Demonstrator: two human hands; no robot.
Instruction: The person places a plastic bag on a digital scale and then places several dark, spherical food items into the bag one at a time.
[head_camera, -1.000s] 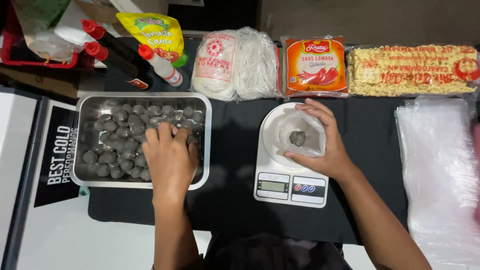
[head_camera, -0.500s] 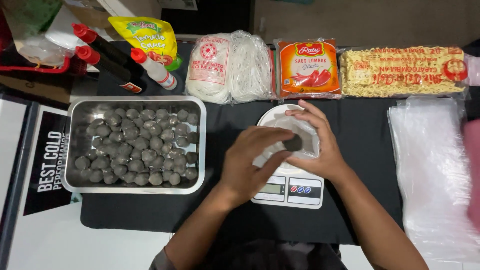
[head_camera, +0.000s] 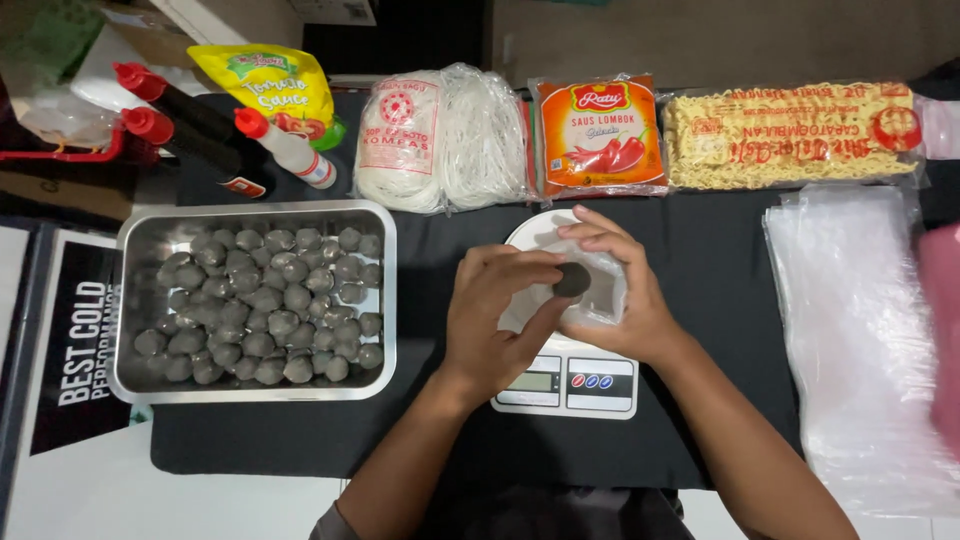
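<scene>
Meatball (head_camera: 572, 279), one dark grey ball, sits inside a small clear plastic bag (head_camera: 600, 290) resting on a white kitchen scale (head_camera: 565, 375). Left hand (head_camera: 495, 315) curls over the bag's near edge, fingertips pinching the plastic beside the ball. Right hand (head_camera: 625, 290) cups the bag's far side, holding it open. Only this one ball appears bagged; the steel tray (head_camera: 130, 300) to the left is nearly full of similar meatballs, so the portion looks barely begun. A stack of empty bags (head_camera: 860, 340) lies at the right. Noodle packs and sauces line the back.
</scene>
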